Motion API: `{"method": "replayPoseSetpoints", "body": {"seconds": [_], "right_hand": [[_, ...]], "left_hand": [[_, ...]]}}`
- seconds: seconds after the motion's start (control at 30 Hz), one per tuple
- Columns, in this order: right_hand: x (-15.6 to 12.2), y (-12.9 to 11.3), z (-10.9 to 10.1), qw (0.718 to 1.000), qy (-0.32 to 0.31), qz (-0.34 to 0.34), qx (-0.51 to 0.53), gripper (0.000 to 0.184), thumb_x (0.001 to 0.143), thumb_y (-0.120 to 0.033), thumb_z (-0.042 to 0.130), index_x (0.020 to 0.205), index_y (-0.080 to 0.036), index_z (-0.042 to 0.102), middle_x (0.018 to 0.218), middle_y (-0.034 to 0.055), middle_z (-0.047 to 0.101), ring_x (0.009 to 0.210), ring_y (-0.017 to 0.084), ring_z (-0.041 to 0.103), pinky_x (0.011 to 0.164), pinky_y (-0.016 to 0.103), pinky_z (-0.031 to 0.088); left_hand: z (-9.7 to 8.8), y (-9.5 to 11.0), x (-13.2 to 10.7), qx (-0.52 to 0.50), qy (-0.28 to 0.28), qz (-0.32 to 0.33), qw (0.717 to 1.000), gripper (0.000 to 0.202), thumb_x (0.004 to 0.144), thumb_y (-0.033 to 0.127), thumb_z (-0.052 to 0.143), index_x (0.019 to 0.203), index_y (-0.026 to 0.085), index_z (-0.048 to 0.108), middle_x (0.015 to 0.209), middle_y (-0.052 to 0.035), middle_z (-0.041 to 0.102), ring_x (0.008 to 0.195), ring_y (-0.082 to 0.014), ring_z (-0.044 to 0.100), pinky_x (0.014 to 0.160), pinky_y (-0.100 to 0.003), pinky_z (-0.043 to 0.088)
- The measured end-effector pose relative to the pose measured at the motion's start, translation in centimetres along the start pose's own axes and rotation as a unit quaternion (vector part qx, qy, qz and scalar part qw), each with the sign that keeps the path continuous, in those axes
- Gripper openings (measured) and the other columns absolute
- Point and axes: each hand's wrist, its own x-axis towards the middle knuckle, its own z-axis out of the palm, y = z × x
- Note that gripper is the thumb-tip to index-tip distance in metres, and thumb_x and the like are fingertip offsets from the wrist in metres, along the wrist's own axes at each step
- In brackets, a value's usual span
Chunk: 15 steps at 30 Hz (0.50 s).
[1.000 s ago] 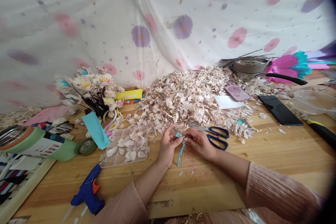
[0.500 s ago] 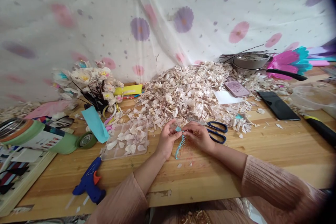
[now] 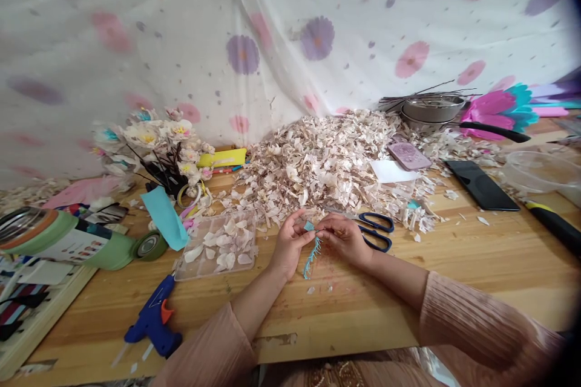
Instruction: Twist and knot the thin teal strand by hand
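Observation:
Between my two hands is a blue fringed paper strip (image 3: 310,261), its cut edge dangling above the table and its uncut end showing at the fingertips. My left hand (image 3: 289,243) pinches the strip from the left. From the right, my right hand (image 3: 344,238) has its fingertips closed at the strip's upper end, almost touching the left fingers. Just behind the right hand lie dark-handled scissors (image 3: 376,231), their blades partly hidden. To the left of my left hand, a clear divided tray (image 3: 186,267) holds pale petal-like flakes (image 3: 226,242).
A large heap of pale flakes (image 3: 313,163) spreads behind my hands. On the left are a blue glue gun (image 3: 154,317), a green flask (image 3: 86,242), a blue paper piece (image 3: 164,217) and a flower bunch (image 3: 154,139). A phone (image 3: 482,184) and a pan (image 3: 433,110) lie right.
Both hands stay together on the blue strip, with only slight finger movement. The whole view has shifted very slightly.

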Motion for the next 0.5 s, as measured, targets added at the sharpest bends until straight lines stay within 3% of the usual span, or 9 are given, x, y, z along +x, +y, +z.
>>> {"method": "replayPoseSetpoints", "body": {"seconds": [0.5], "right_hand": [[0.22, -0.35, -0.14, 0.999, 0.007, -0.027, -0.021, 0.026, 0.093, -0.036, 0.058, 0.076, -0.019, 0.069, 0.07, 0.0054, 0.068, 0.066, 0.017, 0.061, 0.064, 0.03, 0.05]], "left_hand": [[-0.09, -0.01, 0.1, -0.009, 0.001, -0.011, 1.0, 0.063, 0.056, 0.013, 0.082, 0.114, 0.018, 0.059, 0.069, 0.0041, 0.065, 0.068, -0.0098, 0.058, 0.072, -0.023, 0.044]]}}
